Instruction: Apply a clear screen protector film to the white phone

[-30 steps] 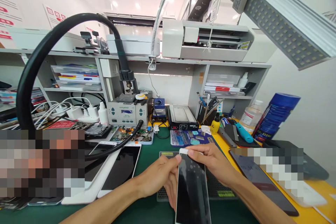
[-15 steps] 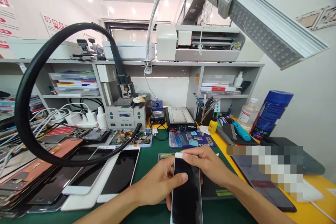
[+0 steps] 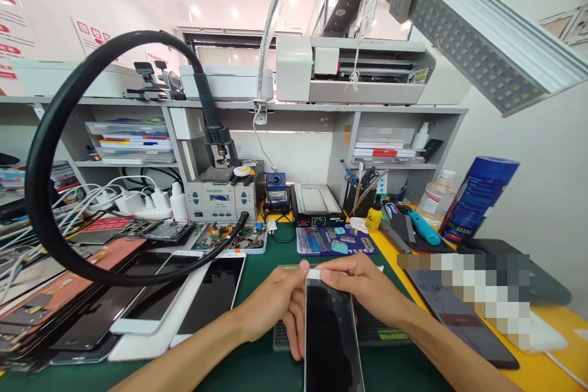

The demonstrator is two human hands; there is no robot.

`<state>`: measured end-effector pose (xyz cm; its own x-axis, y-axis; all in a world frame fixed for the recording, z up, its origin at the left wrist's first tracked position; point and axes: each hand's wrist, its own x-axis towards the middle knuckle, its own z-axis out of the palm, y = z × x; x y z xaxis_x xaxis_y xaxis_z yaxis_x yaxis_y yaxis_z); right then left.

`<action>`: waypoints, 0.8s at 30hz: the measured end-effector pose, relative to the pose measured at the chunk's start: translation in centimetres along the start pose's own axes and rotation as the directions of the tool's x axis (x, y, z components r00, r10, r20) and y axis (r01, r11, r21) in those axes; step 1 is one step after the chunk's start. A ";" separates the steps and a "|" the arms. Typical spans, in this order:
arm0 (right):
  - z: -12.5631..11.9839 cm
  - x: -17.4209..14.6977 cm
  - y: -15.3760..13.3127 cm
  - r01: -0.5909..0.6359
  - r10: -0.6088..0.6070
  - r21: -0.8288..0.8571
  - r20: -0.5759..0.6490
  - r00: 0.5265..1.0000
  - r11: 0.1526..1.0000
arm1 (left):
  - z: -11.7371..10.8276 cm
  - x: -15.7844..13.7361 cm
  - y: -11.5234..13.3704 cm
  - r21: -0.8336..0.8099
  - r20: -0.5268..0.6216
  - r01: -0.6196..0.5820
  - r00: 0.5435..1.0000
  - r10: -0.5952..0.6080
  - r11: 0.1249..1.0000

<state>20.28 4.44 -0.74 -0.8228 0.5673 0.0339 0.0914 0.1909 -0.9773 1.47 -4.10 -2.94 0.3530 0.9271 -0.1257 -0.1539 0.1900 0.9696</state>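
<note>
A white-framed smartphone (image 3: 333,334) with a dark screen is held upright in front of me, its lower end cut off by the picture edge. My right hand (image 3: 362,282) grips its top right corner, thumb on the front and the other fingers mostly hidden behind. At the top left corner rests the thumb of my left hand (image 3: 278,303). The left fingers curl down along the phone's left edge, their tips partly hidden by it. Behind the phone lies a dark perforated mat (image 3: 383,327) on the green work surface (image 3: 257,358).
Several phones (image 3: 214,294) lie at left beneath a looping black hose (image 3: 34,184). A parts tray (image 3: 232,237) and hot-air station (image 3: 220,199) stand behind. Another phone (image 3: 459,318) lies right, near a blue can (image 3: 480,199). An LED lamp (image 3: 496,37) hangs overhead.
My left thumb has moved off the screen up to the phone's top left corner, and the left fingers now show beside its edge. My right hand keeps its grip on the top.
</note>
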 end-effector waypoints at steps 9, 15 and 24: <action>0.4 0.3 0.8 -0.086 0.079 -0.053 -0.118 0.990 0.995 | 0.3 -0.5 -0.1 0.048 0.059 -0.092 0.994 0.089 0.995; 0.2 0.0 0.3 -0.083 0.072 0.148 0.077 0.994 0.985 | -0.2 -0.1 -0.2 0.015 -0.067 -0.096 0.993 0.097 0.995; -0.2 0.1 0.8 -0.029 0.017 0.152 0.081 0.997 0.988 | -0.3 0.0 -0.6 0.015 -0.120 -0.125 0.985 0.126 0.992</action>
<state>20.42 4.83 -1.46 -0.8641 0.5033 0.0002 0.0291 0.0503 -0.9983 1.33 -4.11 -3.60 0.2178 0.9756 -0.0264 -0.1835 0.0675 0.9807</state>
